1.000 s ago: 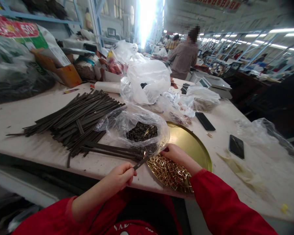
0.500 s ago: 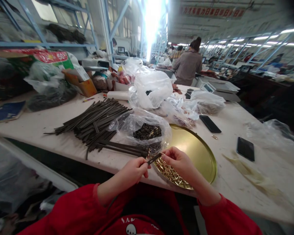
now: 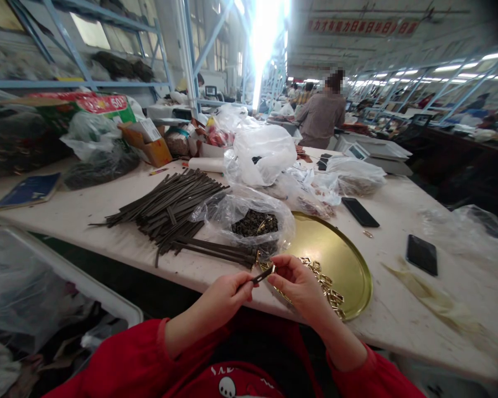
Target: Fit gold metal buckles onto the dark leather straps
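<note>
A short dark strap (image 3: pixel 257 279) with a slot near its end is pinched in my left hand (image 3: pixel 231 293), in front of the table edge. My right hand (image 3: pixel 292 279) pinches a small gold buckle (image 3: pixel 273 270) at the strap's tip. Behind and beside my right hand lies a round gold tray (image 3: pixel 351 265) with many gold buckles (image 3: pixel 326 284), partly hidden by that hand. An open clear bag of small dark pieces (image 3: pixel 255 222) stands behind my hands. Dark straps (image 3: pixel 178 204) are heaped to the left, several with ends close to the tray.
Two black phones (image 3: pixel 360 212) (image 3: pixel 422 255) and a yellowish strip (image 3: pixel 431 296) lie on the table at right. Plastic bags (image 3: pixel 261 152) and a blue notebook (image 3: pixel 27 190) are farther back. A white bin (image 3: pixel 128 309) stands at lower left. A person (image 3: pixel 321 116) is beyond the table.
The view has shifted slightly, moving the scene rightward. My right hand has turned a little, and the buckle between its fingers shows more clearly at the strap's tip.
</note>
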`<state>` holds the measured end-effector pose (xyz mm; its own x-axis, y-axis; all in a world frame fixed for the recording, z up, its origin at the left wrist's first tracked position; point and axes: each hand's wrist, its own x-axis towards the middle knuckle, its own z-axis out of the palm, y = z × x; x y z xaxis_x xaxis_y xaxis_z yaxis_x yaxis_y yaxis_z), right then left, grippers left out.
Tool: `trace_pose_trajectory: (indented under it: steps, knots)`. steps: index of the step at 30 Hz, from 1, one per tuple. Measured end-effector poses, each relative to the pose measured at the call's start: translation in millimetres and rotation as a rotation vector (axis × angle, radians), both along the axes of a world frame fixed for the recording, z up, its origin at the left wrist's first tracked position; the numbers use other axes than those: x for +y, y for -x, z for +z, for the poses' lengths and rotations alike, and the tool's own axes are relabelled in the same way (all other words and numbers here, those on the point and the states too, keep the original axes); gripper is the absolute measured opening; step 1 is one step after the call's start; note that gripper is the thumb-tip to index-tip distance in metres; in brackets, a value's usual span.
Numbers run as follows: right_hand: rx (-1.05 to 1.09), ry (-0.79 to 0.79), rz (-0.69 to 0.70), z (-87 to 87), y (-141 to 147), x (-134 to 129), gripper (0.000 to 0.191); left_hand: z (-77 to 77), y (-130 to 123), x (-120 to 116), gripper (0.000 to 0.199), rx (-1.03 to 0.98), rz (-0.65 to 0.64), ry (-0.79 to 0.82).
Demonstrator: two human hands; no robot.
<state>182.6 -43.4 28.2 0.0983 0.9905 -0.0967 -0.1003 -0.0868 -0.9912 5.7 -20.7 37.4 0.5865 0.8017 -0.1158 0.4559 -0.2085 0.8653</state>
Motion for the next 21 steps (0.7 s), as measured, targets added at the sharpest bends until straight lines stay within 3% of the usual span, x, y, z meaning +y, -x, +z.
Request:
trace_pose_trajectory:
  steps: [6, 11, 21]
  knots:
    - [-0.098, 0.018, -0.05, -4.5, 10.5, 2.3, 0.03, -7.9, 3.4, 6.2, 0.027, -0.035, 0.012, 0.026]
    - [0.135, 0.052, -0.116, -9.8, 16.6, 10.2, 0.036, -7.5, 4.7, 10.0, 0.026, -0.068, 0.004, 0.049]
    - [0.443, 0.145, -0.144, -14.8, 23.0, 13.1, 0.028, -14.7, 4.8, 19.2, 0.026, -0.087, 0.036, 0.051]
